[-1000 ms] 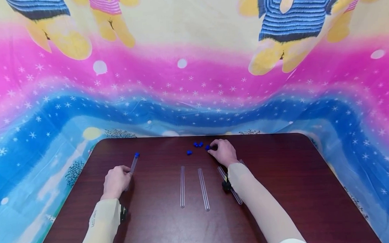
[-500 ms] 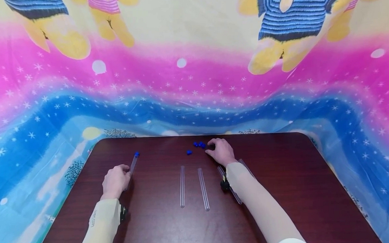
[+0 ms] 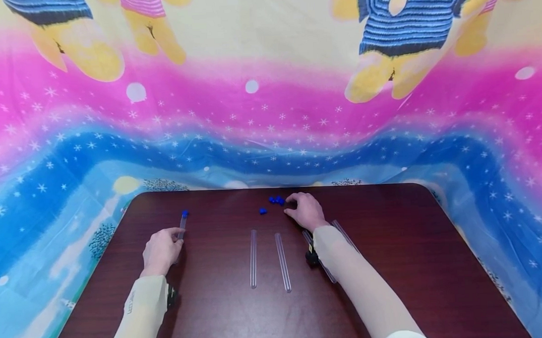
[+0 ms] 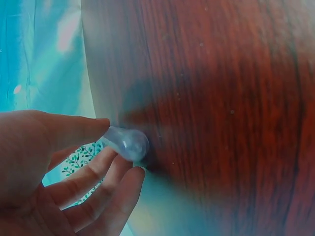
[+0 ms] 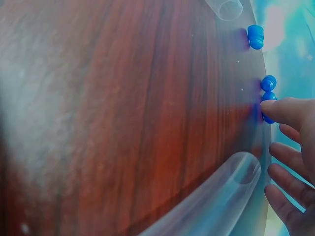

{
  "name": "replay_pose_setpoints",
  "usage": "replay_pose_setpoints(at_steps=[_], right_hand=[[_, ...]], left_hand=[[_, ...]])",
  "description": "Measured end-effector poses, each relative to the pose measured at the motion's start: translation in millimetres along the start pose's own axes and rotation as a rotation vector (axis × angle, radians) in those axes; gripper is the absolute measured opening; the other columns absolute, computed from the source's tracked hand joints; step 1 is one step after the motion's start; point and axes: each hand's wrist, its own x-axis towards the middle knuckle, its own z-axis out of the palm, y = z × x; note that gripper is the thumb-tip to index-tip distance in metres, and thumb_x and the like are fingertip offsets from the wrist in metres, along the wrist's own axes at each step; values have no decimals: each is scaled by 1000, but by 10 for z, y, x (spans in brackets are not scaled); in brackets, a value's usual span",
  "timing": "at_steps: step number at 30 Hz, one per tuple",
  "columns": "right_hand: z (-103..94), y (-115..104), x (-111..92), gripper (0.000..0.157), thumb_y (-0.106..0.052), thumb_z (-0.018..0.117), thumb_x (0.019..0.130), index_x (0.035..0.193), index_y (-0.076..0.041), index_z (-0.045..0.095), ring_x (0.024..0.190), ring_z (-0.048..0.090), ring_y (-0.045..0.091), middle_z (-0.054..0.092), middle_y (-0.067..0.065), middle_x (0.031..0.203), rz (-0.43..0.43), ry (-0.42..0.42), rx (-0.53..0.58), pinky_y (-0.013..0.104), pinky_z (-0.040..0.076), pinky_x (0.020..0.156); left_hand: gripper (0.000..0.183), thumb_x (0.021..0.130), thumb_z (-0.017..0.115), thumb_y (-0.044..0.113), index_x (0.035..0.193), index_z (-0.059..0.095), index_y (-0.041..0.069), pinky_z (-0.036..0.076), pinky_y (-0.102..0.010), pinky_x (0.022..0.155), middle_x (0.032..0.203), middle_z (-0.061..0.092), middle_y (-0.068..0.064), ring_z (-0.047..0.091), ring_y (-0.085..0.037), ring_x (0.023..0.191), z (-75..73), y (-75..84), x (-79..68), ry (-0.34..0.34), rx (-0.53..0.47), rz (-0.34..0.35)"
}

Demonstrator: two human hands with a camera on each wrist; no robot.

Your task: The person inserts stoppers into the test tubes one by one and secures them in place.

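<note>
Pinching the capped tube is the left hand, at the table's left side; thumb and fingers clamped on the clear barrel, blue end cap pointing far. Rounded near end shows between thumb and fingers in the left wrist view. Right hand is at the far side, right of centre: thumb and index apart, just right of three clustered blue caps. Thumb overlaps the nearest of them in the right wrist view; contact, can't tell.

Changes vs one second ago: the cap then at the right fingertips now sits with the other two, making the cluster; fingers have come off it. Capped tube has swung, cap end a bit further left, tube straighter up the table. Unchanged: single blue cap left of and nearer than the cluster; left loose tube and second loose tube lying mid-table, roughly side by side, apart. Third loose tube partly under the right forearm, fourth loose tube just right of it, also part hidden.

Surface: dark red-brown wood-grain table, rounded far corners, glare near centre. Room: printed fabric backdrop behind and both sides, wavy folds; blue and pink bands, white snowflakes, cream top with bears in striped tops. Pale sleeves on both arms.
</note>
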Motion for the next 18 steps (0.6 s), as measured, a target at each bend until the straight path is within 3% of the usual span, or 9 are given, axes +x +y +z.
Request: replay_pose_setpoints(at_steps=[7,18], right_hand=[[11,-80,49,36,-26,80,91,124,-16,73,121,56,30,65,7,129,-32,-30,-13,47,47,99],[46,-86,64,28,-25,77,93,120,-18,75,120,57,29,64,6,129,-108,-62,-24,46,48,97]], left_hand=[[39,96,68,12,134,66,8,49,-45,58,99,72,-12,64,-27,72,0,0,-9,1,-18,-5],[47,93,75,17,137,64,7,50,-43,57,106,70,-18,65,-30,77,29,10,-21,15,-41,-16]])
